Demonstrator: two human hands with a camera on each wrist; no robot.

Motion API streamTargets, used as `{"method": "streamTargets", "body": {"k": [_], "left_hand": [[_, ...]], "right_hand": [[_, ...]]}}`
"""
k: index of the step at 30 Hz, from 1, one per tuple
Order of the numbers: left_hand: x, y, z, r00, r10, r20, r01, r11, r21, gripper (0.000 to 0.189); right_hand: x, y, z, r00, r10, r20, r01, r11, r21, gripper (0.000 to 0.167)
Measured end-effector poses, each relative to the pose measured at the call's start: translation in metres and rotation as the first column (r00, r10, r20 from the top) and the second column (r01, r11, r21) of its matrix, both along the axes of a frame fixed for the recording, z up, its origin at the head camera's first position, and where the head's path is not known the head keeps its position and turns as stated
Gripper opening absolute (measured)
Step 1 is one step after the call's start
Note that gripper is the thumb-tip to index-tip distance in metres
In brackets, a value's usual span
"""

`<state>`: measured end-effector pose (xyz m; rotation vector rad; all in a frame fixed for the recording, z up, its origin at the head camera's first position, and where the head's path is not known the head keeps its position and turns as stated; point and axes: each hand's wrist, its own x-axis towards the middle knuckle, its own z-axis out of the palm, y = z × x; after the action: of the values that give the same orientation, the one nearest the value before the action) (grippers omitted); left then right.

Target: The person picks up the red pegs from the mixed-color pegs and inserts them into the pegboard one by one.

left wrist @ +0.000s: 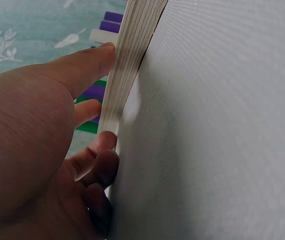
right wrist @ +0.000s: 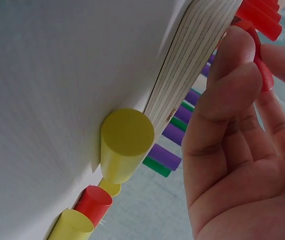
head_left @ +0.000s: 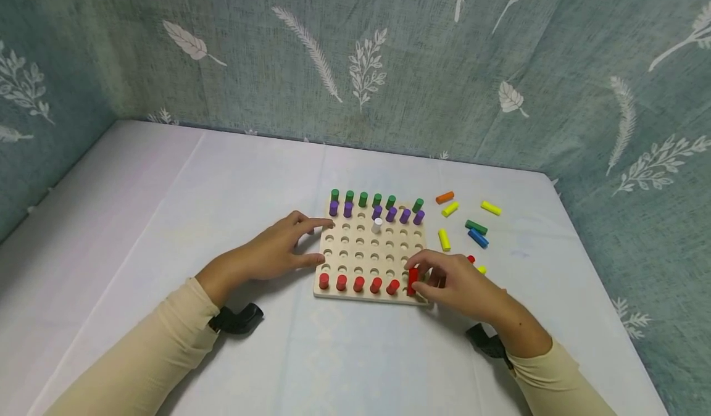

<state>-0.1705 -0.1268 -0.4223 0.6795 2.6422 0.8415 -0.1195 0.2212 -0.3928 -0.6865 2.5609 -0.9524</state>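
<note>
My right hand pinches a red peg between thumb and fingers at the near right corner of a wooden pegboard. The peg stands nearly upright there; whether its lower end sits in a hole I cannot tell. Along the near edge is a row of red pegs. Thumb and index finger of my left hand are extended and touch the board's left edge. Toward the far side stand green pegs and purple pegs, each row with a gap. A single white peg stands just in front of the purple row.
Loose pegs lie on the white tablecloth right of the board: an orange peg, a blue peg, a green peg and several yellow ones. A yellow peg and a red peg lie beside the right hand. Patterned fabric hangs behind.
</note>
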Motion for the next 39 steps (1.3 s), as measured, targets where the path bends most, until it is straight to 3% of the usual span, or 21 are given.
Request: {"method": "streamTargets", "body": {"k": [39], "left_hand": [[-0.0013,0.0026,-0.0011,1.000,0.003,0.007,-0.003,1.000,0.003,0.073]], "right_hand": [[0.0054,-0.0072,-0.0015,0.998,0.017,-0.067,-0.012,0.997,0.073,0.023]]}}
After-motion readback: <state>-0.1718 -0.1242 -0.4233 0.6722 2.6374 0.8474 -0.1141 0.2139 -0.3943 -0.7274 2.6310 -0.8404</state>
